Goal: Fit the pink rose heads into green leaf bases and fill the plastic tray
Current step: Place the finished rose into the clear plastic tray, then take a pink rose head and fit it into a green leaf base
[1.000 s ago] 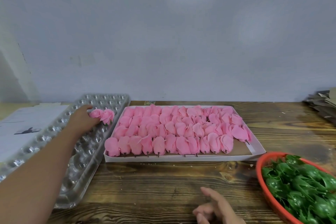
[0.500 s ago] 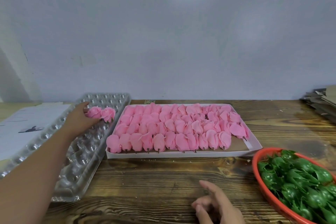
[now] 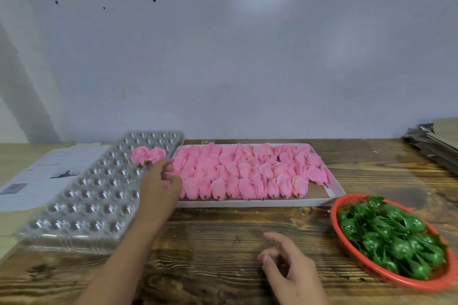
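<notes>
Rose heads (image 3: 243, 171) tight against box rim (image 3: 247, 204) (near side)

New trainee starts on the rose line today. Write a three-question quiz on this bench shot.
1. True or false: two roses sit in the plastic tray.
2. What holds the green leaf bases? A. red basket B. white box C. plastic tray
3. Fill in: the left hand reaches over the near left corner of the white ____ of rose heads.

Key: 1 true; 2 A; 3 box.
</notes>
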The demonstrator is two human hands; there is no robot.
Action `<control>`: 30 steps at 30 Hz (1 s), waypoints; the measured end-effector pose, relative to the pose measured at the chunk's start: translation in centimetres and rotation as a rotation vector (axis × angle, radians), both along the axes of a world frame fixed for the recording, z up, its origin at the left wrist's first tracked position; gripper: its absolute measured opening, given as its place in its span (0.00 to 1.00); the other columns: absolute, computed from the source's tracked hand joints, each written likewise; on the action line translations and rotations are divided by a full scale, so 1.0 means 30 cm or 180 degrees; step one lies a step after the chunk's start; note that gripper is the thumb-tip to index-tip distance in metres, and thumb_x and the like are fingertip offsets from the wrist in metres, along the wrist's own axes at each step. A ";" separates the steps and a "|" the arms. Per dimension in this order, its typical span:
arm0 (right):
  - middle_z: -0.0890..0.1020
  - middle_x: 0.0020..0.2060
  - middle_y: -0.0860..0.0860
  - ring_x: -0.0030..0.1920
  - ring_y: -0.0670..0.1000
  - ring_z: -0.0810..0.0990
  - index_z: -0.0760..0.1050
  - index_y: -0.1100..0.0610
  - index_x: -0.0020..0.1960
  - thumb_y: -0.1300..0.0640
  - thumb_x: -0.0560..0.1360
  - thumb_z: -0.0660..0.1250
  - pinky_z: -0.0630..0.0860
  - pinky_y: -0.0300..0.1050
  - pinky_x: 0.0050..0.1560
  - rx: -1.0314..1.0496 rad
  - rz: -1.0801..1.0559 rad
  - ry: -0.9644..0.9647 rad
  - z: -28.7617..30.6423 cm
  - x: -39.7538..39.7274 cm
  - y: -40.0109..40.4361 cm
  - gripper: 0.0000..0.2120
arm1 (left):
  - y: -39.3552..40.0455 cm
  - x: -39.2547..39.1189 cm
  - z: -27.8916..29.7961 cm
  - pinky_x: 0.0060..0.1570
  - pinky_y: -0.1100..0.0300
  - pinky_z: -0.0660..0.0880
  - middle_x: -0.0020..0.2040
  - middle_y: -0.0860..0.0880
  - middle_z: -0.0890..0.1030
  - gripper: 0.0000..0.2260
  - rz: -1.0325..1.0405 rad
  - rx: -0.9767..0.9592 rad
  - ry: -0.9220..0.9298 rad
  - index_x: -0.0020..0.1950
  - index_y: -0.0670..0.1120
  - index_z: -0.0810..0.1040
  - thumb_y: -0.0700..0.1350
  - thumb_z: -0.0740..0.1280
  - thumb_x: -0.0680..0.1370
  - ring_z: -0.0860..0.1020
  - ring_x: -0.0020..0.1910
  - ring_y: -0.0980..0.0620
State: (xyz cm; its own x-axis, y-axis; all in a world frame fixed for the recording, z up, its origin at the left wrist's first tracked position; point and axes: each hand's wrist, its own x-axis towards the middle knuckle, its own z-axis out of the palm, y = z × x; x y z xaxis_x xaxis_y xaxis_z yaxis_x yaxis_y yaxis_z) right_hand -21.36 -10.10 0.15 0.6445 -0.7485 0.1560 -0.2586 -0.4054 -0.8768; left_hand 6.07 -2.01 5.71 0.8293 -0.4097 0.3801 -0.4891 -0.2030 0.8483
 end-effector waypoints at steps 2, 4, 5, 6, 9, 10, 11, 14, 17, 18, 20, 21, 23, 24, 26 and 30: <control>0.84 0.37 0.36 0.44 0.39 0.81 0.74 0.41 0.54 0.62 0.74 0.70 0.71 0.25 0.45 -0.0065 -0.0018 -0.0032 0.001 -0.003 0.004 0.18 | -0.008 -0.090 -0.041 0.41 0.70 0.71 0.49 0.56 0.77 0.15 -0.0203 0.0100 0.0020 0.61 0.51 0.76 0.36 0.67 0.77 0.76 0.46 0.59; 0.84 0.37 0.37 0.43 0.39 0.82 0.75 0.41 0.53 0.63 0.74 0.70 0.71 0.24 0.45 -0.0130 -0.0048 -0.0088 0.000 -0.004 0.010 0.18 | -0.012 -0.154 -0.088 0.40 0.71 0.72 0.45 0.53 0.78 0.10 -0.0341 0.0150 -0.0001 0.54 0.50 0.77 0.38 0.71 0.77 0.76 0.41 0.57; 0.84 0.37 0.37 0.42 0.39 0.82 0.75 0.41 0.52 0.64 0.73 0.70 0.71 0.25 0.45 -0.0159 -0.0060 -0.0100 0.000 -0.003 0.014 0.18 | -0.012 -0.177 -0.109 0.39 0.71 0.72 0.43 0.52 0.79 0.08 -0.0400 0.0174 -0.0029 0.52 0.50 0.77 0.39 0.72 0.77 0.76 0.40 0.57; 0.84 0.37 0.37 0.42 0.40 0.82 0.75 0.41 0.52 0.64 0.73 0.70 0.72 0.25 0.44 -0.0188 -0.0067 -0.0109 0.002 -0.002 0.017 0.18 | -0.012 -0.194 -0.127 0.39 0.70 0.73 0.41 0.51 0.79 0.07 -0.0448 0.0189 -0.0067 0.49 0.51 0.77 0.40 0.73 0.77 0.76 0.39 0.57; 0.84 0.39 0.38 0.41 0.42 0.82 0.75 0.40 0.51 0.64 0.74 0.70 0.73 0.28 0.42 -0.0230 -0.0085 -0.0187 0.008 -0.001 0.022 0.18 | -0.010 -0.215 -0.164 0.38 0.67 0.74 0.36 0.51 0.79 0.09 -0.0535 0.0230 -0.0213 0.43 0.52 0.76 0.41 0.73 0.78 0.76 0.39 0.55; 0.83 0.40 0.37 0.42 0.42 0.82 0.75 0.40 0.51 0.63 0.74 0.70 0.74 0.28 0.43 -0.0231 -0.0072 -0.0197 0.013 -0.002 0.024 0.18 | -0.010 -0.216 -0.170 0.38 0.67 0.74 0.35 0.51 0.79 0.09 -0.0542 0.0233 -0.0238 0.42 0.52 0.76 0.41 0.73 0.78 0.76 0.38 0.55; 0.83 0.42 0.36 0.43 0.42 0.82 0.74 0.39 0.51 0.63 0.74 0.70 0.74 0.28 0.44 -0.0241 -0.0040 -0.0181 0.022 -0.004 0.025 0.18 | -0.010 -0.217 -0.173 0.37 0.67 0.73 0.34 0.51 0.78 0.10 -0.0546 0.0240 -0.0253 0.41 0.51 0.76 0.41 0.72 0.78 0.76 0.37 0.56; 0.82 0.44 0.35 0.44 0.41 0.82 0.75 0.40 0.51 0.63 0.73 0.70 0.73 0.27 0.43 -0.0441 0.0056 -0.0181 0.071 -0.020 0.012 0.18 | -0.010 -0.214 -0.182 0.36 0.67 0.72 0.33 0.50 0.77 0.10 -0.0568 0.0292 -0.0277 0.40 0.50 0.75 0.42 0.72 0.78 0.74 0.34 0.59; 0.83 0.41 0.38 0.44 0.38 0.81 0.75 0.36 0.48 0.61 0.73 0.72 0.73 0.27 0.43 -0.0737 0.0039 -0.0078 0.181 -0.054 -0.048 0.18 | -0.007 -0.215 -0.191 0.33 0.67 0.70 0.30 0.52 0.75 0.10 -0.0664 0.0371 -0.0319 0.39 0.50 0.75 0.41 0.72 0.78 0.73 0.32 0.58; 0.83 0.40 0.40 0.43 0.37 0.81 0.75 0.36 0.47 0.60 0.73 0.72 0.73 0.26 0.42 -0.0834 0.0027 0.0028 0.225 -0.067 -0.081 0.18 | -0.005 -0.216 -0.194 0.33 0.66 0.69 0.30 0.53 0.74 0.10 -0.0703 0.0406 -0.0348 0.39 0.50 0.74 0.41 0.71 0.78 0.73 0.31 0.58; 0.83 0.39 0.41 0.40 0.37 0.80 0.75 0.39 0.46 0.58 0.73 0.72 0.73 0.28 0.40 -0.1032 -0.0018 0.0317 0.314 -0.097 -0.169 0.14 | -0.002 -0.217 -0.199 0.33 0.65 0.69 0.30 0.54 0.73 0.10 -0.0758 0.0495 -0.0414 0.40 0.51 0.74 0.42 0.71 0.78 0.72 0.31 0.57; 0.83 0.38 0.41 0.38 0.38 0.80 0.76 0.41 0.45 0.56 0.72 0.72 0.72 0.29 0.38 -0.1150 -0.0081 0.0531 0.357 -0.115 -0.220 0.11 | -0.001 -0.217 -0.201 0.33 0.64 0.69 0.30 0.55 0.73 0.10 -0.0768 0.0521 -0.0438 0.40 0.51 0.74 0.42 0.71 0.79 0.72 0.31 0.57; 0.82 0.37 0.41 0.37 0.37 0.79 0.77 0.43 0.44 0.53 0.72 0.73 0.70 0.32 0.35 -0.1280 -0.0252 0.1026 0.430 -0.154 -0.322 0.06 | -0.002 -0.214 -0.204 0.33 0.65 0.69 0.30 0.55 0.73 0.10 -0.0763 0.0514 -0.0450 0.40 0.51 0.74 0.42 0.71 0.79 0.72 0.31 0.57; 0.82 0.38 0.41 0.37 0.38 0.79 0.77 0.43 0.44 0.52 0.72 0.72 0.70 0.33 0.33 -0.1266 -0.0329 0.1253 0.455 -0.171 -0.368 0.06 | -0.003 -0.213 -0.204 0.33 0.65 0.69 0.30 0.55 0.73 0.10 -0.0756 0.0497 -0.0441 0.40 0.51 0.74 0.42 0.71 0.78 0.72 0.31 0.58; 0.81 0.39 0.41 0.37 0.39 0.79 0.76 0.43 0.44 0.52 0.72 0.71 0.69 0.34 0.31 -0.1237 -0.0422 0.1549 0.481 -0.187 -0.446 0.05 | -0.005 -0.214 -0.203 0.33 0.65 0.69 0.30 0.55 0.74 0.11 -0.0746 0.0460 -0.0422 0.39 0.51 0.74 0.41 0.71 0.78 0.72 0.31 0.57; 0.82 0.41 0.43 0.40 0.41 0.78 0.78 0.46 0.44 0.53 0.74 0.69 0.68 0.35 0.34 -0.1189 -0.0313 0.1830 0.450 -0.127 -0.532 0.02 | -0.006 -0.215 -0.200 0.33 0.65 0.69 0.30 0.55 0.74 0.11 -0.0717 0.0438 -0.0419 0.39 0.51 0.74 0.41 0.72 0.78 0.72 0.31 0.57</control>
State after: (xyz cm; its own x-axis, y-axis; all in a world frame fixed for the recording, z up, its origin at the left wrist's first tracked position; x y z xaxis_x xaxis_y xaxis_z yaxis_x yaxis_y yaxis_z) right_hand -25.15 -26.05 13.66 0.6340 -0.7703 0.0688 -0.6914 -0.6044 -0.3958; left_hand -0.37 -2.20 -0.29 0.6589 -0.6330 0.4064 -0.6388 -0.1856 0.7467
